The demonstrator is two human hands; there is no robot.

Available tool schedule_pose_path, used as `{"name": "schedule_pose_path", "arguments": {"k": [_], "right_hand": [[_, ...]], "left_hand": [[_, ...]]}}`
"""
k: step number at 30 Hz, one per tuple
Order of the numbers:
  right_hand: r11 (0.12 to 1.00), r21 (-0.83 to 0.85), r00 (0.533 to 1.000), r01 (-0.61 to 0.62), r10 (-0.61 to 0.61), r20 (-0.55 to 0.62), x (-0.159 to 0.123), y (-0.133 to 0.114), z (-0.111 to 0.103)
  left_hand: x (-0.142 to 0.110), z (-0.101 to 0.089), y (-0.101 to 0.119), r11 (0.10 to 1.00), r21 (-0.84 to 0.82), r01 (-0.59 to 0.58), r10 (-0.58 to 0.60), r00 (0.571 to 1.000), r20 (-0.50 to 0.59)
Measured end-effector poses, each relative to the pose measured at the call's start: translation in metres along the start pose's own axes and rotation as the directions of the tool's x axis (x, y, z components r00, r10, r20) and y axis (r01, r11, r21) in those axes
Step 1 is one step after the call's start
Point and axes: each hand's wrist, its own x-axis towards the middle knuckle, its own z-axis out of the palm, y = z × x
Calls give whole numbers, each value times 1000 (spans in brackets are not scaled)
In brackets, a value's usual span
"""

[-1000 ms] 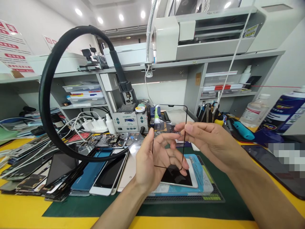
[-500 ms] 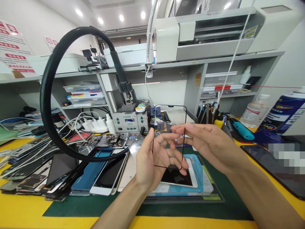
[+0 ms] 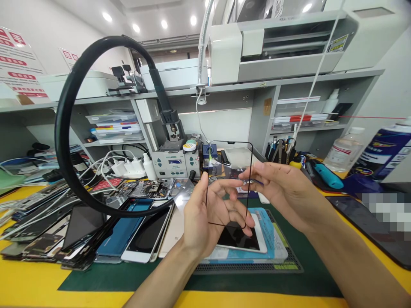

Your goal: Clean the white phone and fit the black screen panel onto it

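Observation:
A clear glass phone panel [image 3: 251,159] with a thin black border stands upright in my left hand [image 3: 205,214]. The thumb rests along its left edge, and the curled fingers reach the lower right edge. My right hand [image 3: 276,184] is at the panel's right edge, thumb and fingertips drawn close together. Whether a thin film lies between them cannot be made out. Below the panel, a white-framed phone [image 3: 261,244] with a black screen lies on a blue-and-white box [image 3: 276,248], partly hidden by my left hand.
Several phones [image 3: 146,239] and stacked phone parts [image 3: 48,239] lie to the left on a green mat [image 3: 128,278]. A black hose [image 3: 61,128] loops above them from a grey soldering station [image 3: 170,164]. Bottles [image 3: 343,149] and a dark phone [image 3: 369,226] are at right.
My right hand has drawn slightly to the right, its fingertips bending closer together at the panel's edge. My left hand and the panel stay nearly in place.

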Motion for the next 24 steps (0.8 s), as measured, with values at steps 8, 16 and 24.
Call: {"name": "schedule_pose_path", "arguments": {"k": [8, 16, 24], "right_hand": [[999, -13, 996, 36, -35, 76, -1, 2, -2], [993, -109, 998, 40, -34, 56, -3, 3, 0], [996, -92, 999, -1, -3, -47, 0, 3, -2]], "left_hand": [[0, 2, 2, 1000, -3, -3, 3, 1000, -17], [1, 0, 0, 1000, 2, -2, 2, 1000, -4], [0, 0, 1, 1000, -6, -6, 6, 1000, -19]]}}
